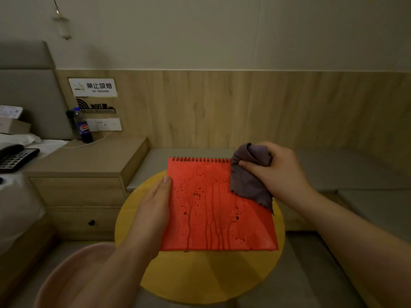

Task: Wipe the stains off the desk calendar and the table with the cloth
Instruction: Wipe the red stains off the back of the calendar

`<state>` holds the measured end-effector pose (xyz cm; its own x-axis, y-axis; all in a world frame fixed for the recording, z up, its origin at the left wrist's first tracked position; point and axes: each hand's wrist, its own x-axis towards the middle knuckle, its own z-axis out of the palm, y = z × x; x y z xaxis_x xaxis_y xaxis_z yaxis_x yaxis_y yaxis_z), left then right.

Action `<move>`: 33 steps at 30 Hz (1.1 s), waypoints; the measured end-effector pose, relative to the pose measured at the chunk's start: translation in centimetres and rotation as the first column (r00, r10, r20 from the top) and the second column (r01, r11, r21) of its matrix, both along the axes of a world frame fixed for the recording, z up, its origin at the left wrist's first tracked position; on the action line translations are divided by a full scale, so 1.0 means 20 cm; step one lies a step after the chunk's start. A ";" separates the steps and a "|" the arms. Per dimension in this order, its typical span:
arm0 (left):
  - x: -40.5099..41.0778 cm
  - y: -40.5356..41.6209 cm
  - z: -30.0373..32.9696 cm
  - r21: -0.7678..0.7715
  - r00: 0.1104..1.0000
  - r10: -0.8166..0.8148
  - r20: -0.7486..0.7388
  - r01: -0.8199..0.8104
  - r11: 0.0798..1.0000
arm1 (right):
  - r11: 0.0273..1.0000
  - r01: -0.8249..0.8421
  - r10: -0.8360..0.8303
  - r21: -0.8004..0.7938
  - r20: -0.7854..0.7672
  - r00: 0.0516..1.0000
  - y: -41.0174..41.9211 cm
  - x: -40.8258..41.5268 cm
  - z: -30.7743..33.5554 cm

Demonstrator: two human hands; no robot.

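Left hand (153,203) grips the left edge of the red desk calendar (213,210), thumb on its face, holding it over the round yellow table (200,274). Dark drip stains (200,207) streak the cover. Right hand (273,172) pinches the bunched purple cloth (246,178) against the upper right corner; contact pressure unclear.

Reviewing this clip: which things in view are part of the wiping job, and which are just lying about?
In the job:
- red desk calendar, stained, held by the left hand
- grey cloth, bunched in the right hand, at the calendar's top right corner
- round yellow table

Lying about:
- cola bottle
- telephone
- no-smoking sign
- pink basin
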<state>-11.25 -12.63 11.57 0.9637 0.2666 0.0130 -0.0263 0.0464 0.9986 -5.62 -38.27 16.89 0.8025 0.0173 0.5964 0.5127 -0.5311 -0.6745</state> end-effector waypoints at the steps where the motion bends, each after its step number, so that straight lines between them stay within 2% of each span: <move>1: -0.01 0.00 0.01 -0.004 1.000 0.008 -0.008 -0.008 1.000 | 1.000 -0.005 0.005 -0.009 -0.012 1.000 0.00 -0.03 0.00; 16: -0.18 -0.02 0.10 -0.031 0.998 0.057 -0.015 -0.058 0.998 | 0.955 -0.110 0.133 -0.274 0.068 0.989 -0.03 -0.57 -0.10; 19: -0.17 -0.02 0.07 -0.027 0.998 0.052 -0.018 -0.052 0.998 | 0.961 -0.142 0.158 -0.238 0.052 0.986 -0.04 -0.57 -0.10; 22: -0.17 -0.02 0.04 -0.034 1.000 0.026 -0.016 -0.027 0.999 | 0.981 -0.161 0.162 -0.110 0.006 0.987 -0.04 -0.50 -0.07; 26: -0.17 -0.01 0.02 -0.010 1.000 0.016 0.003 -0.016 1.000 | 0.994 -0.095 0.094 0.045 0.015 0.995 -0.04 -0.33 0.01; 30: -0.19 -0.03 0.02 0.031 1.000 0.014 0.006 -0.014 0.999 | 0.995 -0.065 0.063 0.071 0.034 0.997 0.02 -0.17 0.11; 33: -0.19 -0.03 0.00 0.014 1.000 0.016 0.010 -0.016 1.000 | 0.996 -0.084 0.084 0.010 0.034 0.996 0.07 -0.10 0.14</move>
